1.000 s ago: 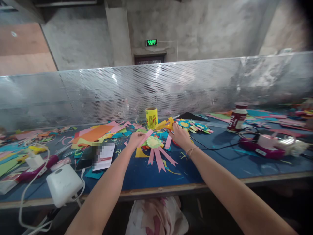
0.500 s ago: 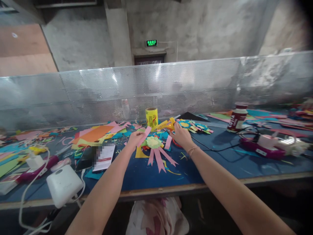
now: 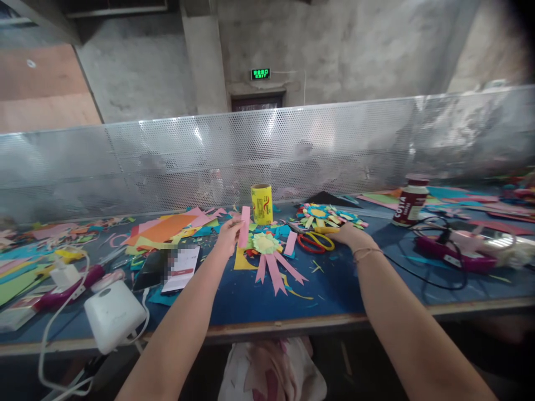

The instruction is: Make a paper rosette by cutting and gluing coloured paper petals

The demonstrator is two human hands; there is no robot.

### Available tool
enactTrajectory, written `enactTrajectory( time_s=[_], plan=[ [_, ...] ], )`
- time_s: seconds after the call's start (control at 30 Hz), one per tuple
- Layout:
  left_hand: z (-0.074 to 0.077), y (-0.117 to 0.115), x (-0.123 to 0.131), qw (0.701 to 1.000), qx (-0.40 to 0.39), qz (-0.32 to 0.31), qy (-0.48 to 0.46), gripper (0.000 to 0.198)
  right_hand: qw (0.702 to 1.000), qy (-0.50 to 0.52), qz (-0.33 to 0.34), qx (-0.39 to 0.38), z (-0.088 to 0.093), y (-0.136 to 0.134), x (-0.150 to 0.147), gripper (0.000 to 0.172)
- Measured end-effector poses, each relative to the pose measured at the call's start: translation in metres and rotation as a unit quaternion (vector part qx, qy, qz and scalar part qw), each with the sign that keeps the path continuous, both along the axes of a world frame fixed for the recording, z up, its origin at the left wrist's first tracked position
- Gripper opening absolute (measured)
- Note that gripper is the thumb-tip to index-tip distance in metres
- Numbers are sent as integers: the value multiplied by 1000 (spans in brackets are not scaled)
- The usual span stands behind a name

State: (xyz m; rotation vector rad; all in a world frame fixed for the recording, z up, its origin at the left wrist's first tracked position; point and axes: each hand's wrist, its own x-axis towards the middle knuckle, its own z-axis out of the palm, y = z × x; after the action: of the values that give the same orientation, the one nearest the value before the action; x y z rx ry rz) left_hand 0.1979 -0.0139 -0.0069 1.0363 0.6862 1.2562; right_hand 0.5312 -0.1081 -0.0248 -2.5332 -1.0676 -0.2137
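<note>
My left hand (image 3: 228, 235) pinches a pink paper strip (image 3: 244, 228), held upright above the table. My right hand (image 3: 350, 236) is closed round a yellow glue gun (image 3: 326, 230) low over the table; its fingers partly hide the tool, and a black cord runs off to the right. Just left of that hand lie scissors (image 3: 316, 243) with red and yellow handles. Between my hands rests a paper rosette (image 3: 264, 243) with a pale green centre and pink forked tails (image 3: 273, 273). A short pink strip (image 3: 290, 243) lies beside it.
A yellow tape roll (image 3: 262, 204) stands behind the rosette. Finished paper flowers (image 3: 317, 213) lie to its right, near a brown bottle (image 3: 411, 201). Coloured paper (image 3: 161, 231), a phone (image 3: 180, 269) and a white charger (image 3: 113, 314) sit left. A perforated metal screen (image 3: 251, 150) edges the table.
My right hand has moved right with the glue gun, away from the rosette and down near the scissors, which now show more fully. The pink strip in my left hand is more upright.
</note>
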Motion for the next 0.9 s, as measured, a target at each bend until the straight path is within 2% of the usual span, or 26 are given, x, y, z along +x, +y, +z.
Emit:
enactTrajectory(
  time_s=[0.07, 0.1, 0.17, 0.23, 0.33, 0.4, 0.47, 0.6, 0.73, 0.8, 0.9],
  plan=[
    [1, -1, 0, 1000, -3, -4, -4, 25, 1000, -25, -12, -10, 2, -2, -10, 71],
    [1, -1, 0, 1000, -5, -9, -7, 24, 998, -58, 11, 5, 4, -1, -18, 64],
    [1, -1, 1, 1000, -12, -22, -17, 21, 981, -140, 119, 60, 9, 3, -40, 46],
    [0, -2, 2, 999, -17, -37, -22, 19, 930, -201, 284, 120, 11, 10, -67, 35],
    [-1, -6, 5, 998, -1, -55, -8, 18, 821, -258, 476, 181, 9, 19, -111, 30],
    [0, -10, 7, 997, 17, -71, 0, 18, 762, -287, 548, 190, 4, 21, -134, 31],
    [1, -14, 8, 995, 30, -91, 7, 18, 735, -297, 575, 202, -1, 19, -150, 33],
    [2, -20, 11, 994, 19, -103, 38, 20, 726, -250, 595, 237, -3, 14, -162, 31],
    [-2, -18, 14, 991, 17, -111, 73, 21, 720, -128, 632, 258, 3, 12, -162, 22],
    [-3, -17, 15, 989, 31, -114, 90, 21, 727, -54, 630, 267, 6, 11, -164, 18],
    [-5, -16, 15, 985, 52, -116, 116, 19, 763, 49, 583, 274, 7, 12, -167, 15]
  ],
)
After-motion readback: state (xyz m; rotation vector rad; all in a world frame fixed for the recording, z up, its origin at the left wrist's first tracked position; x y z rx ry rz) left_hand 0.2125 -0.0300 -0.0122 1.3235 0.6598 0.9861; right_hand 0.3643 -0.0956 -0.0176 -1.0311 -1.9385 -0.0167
